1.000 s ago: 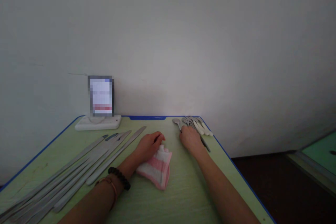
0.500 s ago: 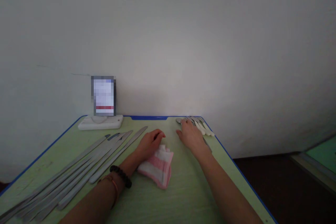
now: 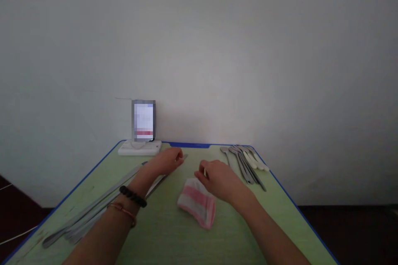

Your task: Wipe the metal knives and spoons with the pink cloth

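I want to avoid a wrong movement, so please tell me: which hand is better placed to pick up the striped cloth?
Right, I judge. The right hand is close to the pink-and-white cloth, and its grip looks empty. The left hand is farther away, over the table knives.

looks like a room in a home — small green bench (image 3: 168,236) against a plain wall (image 3: 199,49), cutlery (image 3: 244,165) and striped cloth (image 3: 199,201) on it.

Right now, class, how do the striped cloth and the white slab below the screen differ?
The cloth is striped pink and white; the slab is white, unstriped. The cloth is rumpled; the slab looks rigid. The cloth lies near the table's middle; the slab sits at its far edge. Both lie on the table.
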Motion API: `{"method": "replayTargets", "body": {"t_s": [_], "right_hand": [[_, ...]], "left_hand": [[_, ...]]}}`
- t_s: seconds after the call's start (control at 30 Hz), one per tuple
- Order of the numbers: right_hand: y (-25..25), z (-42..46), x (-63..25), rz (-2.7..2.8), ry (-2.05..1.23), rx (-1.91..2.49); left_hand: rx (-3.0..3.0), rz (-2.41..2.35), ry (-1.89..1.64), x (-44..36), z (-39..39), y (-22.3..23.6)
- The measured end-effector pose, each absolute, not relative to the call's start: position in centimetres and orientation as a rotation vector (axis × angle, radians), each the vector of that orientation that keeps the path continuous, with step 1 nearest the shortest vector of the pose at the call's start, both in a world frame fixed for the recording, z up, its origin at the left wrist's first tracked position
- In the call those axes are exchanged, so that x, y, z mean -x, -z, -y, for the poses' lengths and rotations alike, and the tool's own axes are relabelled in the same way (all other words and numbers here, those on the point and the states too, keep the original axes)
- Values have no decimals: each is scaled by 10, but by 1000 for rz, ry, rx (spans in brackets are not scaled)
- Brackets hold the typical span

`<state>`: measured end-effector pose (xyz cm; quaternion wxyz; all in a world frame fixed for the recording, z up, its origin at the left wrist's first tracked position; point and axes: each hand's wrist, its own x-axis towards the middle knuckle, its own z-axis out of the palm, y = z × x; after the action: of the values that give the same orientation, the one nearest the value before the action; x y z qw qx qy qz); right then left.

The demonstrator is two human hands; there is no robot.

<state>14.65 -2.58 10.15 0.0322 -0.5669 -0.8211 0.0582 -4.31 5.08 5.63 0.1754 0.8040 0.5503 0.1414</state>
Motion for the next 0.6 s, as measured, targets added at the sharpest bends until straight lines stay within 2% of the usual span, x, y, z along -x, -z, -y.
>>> {"method": "replayTargets", "body": {"t_s": [0.2, 0.27, 0.47, 0.6], "right_hand": [[-74, 28, -138, 2721, -520, 1712], [-63, 24, -137, 2682, -540, 1708], [-37, 23, -120, 2547, -153, 1715], [-29, 24, -114, 2530, -116, 1667]], "left_hand": [[-2259, -1811, -125, 74, -48, -72], [-2226, -1854, -52, 76, -47, -71], [-2070, -1952, 92, 95, -47, -74], [-2027, -1985, 109, 117, -50, -79]]}}
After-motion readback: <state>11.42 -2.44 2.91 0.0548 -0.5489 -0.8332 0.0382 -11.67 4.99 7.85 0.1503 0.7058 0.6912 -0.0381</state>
